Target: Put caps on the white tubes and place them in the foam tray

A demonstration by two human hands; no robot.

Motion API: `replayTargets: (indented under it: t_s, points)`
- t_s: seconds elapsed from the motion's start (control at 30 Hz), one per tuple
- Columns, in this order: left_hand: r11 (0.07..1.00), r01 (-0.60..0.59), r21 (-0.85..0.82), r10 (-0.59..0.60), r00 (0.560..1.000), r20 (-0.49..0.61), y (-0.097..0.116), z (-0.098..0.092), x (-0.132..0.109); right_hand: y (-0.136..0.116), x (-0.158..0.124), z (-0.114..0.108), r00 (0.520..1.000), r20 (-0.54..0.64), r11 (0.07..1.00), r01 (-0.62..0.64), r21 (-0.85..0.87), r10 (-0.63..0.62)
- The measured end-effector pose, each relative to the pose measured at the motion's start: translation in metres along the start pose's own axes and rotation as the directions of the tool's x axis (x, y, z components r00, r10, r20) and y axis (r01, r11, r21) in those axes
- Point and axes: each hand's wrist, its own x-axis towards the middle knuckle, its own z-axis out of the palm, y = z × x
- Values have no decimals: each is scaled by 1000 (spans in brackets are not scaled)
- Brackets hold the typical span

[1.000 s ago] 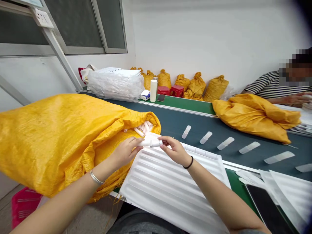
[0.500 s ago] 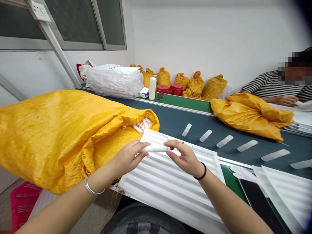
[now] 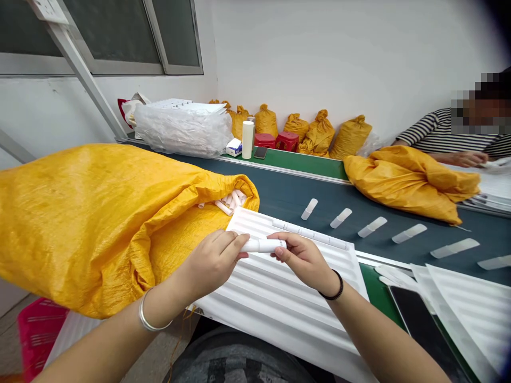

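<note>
Head cam, L hand (image 3: 211, 260), R hand (image 3: 303, 258) clamped on tube (image 3: 265, 245), ridged tray (image 3: 279, 298), dark belt (image 3: 287, 197)

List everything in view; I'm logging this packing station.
tube: one, white, held at centre
tray: one, white, ribbed, beneath the tube
sack: one, yellow, left, open, tubes inside
belt: one, dark, across the middle
belt tubes: six, pale, spaced along the belt
second sack: one, yellow, on the belt, right
stools: two, red, far wall
co-worker: one, striped shirt, far right
left hand: grip on the tube's left end
right hand: grip on the tube's right end
</note>
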Motion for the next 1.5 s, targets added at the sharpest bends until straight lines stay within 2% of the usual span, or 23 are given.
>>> replayTargets:
  t_s: [0.17, 0.27, 0.33, 0.4, 0.5, 0.57, 0.6, 0.63, 0.7, 0.73, 0.8, 0.87, 0.93, 1.0, 1.07, 1.17, 1.23, 1.33, 1.4, 1.5]
  points:
    - [992, -92, 91, 91, 996, 16, -1, -1, -1, -3, 0, 2, 992, 98, 980, -97, 174, 81]
    - [983, -154, 100, 152, 988, 34, 2, 1, 1, -5, 1, 6, 972, 161, 943, -210, 259, 172]
    - [984, -151, 92, 150, 989, 19, 5, 3, 3, -9, 0, 8, 960, 178, 925, -259, 277, 216]
    - [991, -124, 51, 124, 992, 3, 9, 5, 3, -14, -4, 11, 961, 177, 932, -252, 261, 211]
    - [994, -103, -42, 104, 994, 29, 14, 10, -3, -18, -11, 14, 973, 178, 982, -163, 98, 144]
    - [989, -126, -76, 133, 986, 104, 11, 15, -8, -13, -11, 13, 976, 206, 983, -35, -180, 72]
    - [989, -125, -77, 135, 979, 150, 7, 19, -11, -6, -7, 11, 973, 225, 939, 34, -343, 47]
    - [992, -106, -67, 117, 974, 194, 0, 24, -13, 2, -2, 8, 975, 216, 866, 64, -495, 52]
    - [1000, 17, -14, -12, 964, 267, -23, 37, -12, 22, 18, -4, 989, 81, 709, -30, -705, 122]
    - [994, 109, 23, -111, 950, 293, -38, 44, -10, 34, 31, -13, 985, -32, 645, -134, -752, 168]
    - [955, 280, 100, -297, 892, 340, -70, 60, -2, 58, 60, -35, 943, -236, 561, -330, -759, 236]
    - [925, 352, 141, -379, 851, 364, -102, 77, 9, 81, 87, -58, 891, -349, 510, -452, -731, 290]
    - [913, 377, 158, -408, 833, 373, -127, 94, 19, 100, 107, -75, 838, -396, 463, -539, -703, 375]
    - [900, 402, 169, -436, 816, 381, -145, 109, 27, 115, 120, -87, 795, -387, 428, -587, -687, 468]
    - [884, 435, 170, -466, 797, 385, -157, 119, 31, 124, 124, -94, 764, -359, 405, -606, -685, 537]
    - [870, 476, 130, -487, 786, 381, -169, 125, 31, 124, 118, -98, 744, -357, 370, -615, -696, 565]
    - [868, 492, 70, -482, 800, 358, -172, 123, 30, 119, 107, -97, 764, -366, 368, -597, -713, 531]
    - [867, 493, -68, -455, 841, 292, -164, 112, 29, 111, 90, -82, 851, -300, 443, -489, -751, 431]
    - [861, 475, -182, -429, 870, 241, -150, 101, 29, 108, 81, -67, 908, -213, 514, -384, -767, 360]
    - [825, 441, -354, -408, 898, 168, -120, 81, 26, 106, 73, -47, 953, -146, 582, -279, -764, 266]
